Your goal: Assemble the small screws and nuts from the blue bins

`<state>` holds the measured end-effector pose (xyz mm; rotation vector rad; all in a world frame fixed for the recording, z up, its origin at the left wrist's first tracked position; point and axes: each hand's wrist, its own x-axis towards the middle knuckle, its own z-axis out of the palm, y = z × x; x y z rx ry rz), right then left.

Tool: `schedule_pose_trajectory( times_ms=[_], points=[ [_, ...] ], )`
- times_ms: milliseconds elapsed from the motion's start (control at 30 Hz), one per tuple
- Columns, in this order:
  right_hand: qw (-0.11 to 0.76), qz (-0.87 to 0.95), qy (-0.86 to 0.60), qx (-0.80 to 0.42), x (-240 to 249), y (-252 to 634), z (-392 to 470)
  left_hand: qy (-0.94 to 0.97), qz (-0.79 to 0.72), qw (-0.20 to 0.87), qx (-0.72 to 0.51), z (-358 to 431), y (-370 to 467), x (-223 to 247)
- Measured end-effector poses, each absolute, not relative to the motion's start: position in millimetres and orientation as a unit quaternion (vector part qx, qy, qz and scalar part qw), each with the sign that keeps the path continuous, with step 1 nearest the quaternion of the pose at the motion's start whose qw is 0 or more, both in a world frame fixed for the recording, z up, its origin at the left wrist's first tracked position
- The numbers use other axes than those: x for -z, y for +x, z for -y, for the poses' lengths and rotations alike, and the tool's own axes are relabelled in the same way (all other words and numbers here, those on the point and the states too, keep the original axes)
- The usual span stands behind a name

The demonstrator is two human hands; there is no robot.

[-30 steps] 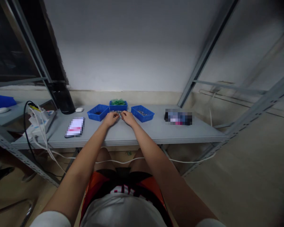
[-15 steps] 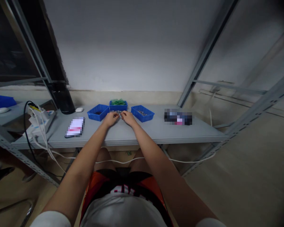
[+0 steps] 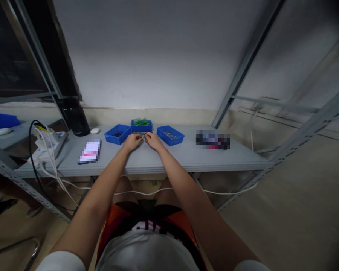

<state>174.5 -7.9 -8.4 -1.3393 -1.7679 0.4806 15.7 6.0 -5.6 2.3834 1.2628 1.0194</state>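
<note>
My left hand (image 3: 133,142) and my right hand (image 3: 153,141) meet over the grey table, fingertips almost touching. Both are pinched closed around something too small to make out. Just behind the fingers lies a patch of small shiny metal pieces (image 3: 141,133). To the left of my hands is a blue bin (image 3: 118,139) with small dark pieces inside. A second blue bin (image 3: 171,141), on the right, holds small silvery pieces. Behind the metal pieces, a third blue bin (image 3: 141,128) contains green pieces (image 3: 141,122).
On the left are a phone (image 3: 90,151), a white case (image 3: 95,131), a black bottle (image 3: 75,118) and a power strip (image 3: 48,148) with cables. A blurred dark object (image 3: 213,140) lies at the right. Metal shelf posts (image 3: 235,82) frame the table.
Almost nothing differs. The hands stay in the same place with their fingers together, and the bins have not moved.
</note>
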Motion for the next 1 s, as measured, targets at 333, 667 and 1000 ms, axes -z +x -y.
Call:
schedule_pose_trajectory(
  times_ms=[333, 667, 1000],
  points=[
    [0.425, 0.709, -0.531, -0.186, 10.2, 174.5, 6.6, 0.824, -0.438, 0.122, -0.339, -5.0, 15.4, 3.7],
    [0.426, 0.703, -0.534, -0.199, 11.9, 175.0, 4.8, 0.824, -0.436, 0.122, -0.341, -6.2, 15.2, 4.6],
    [0.425, 0.707, -0.533, -0.191, 12.6, 175.5, 3.6, 0.821, -0.439, 0.124, -0.343, -9.3, 15.4, 6.9]
  ],
)
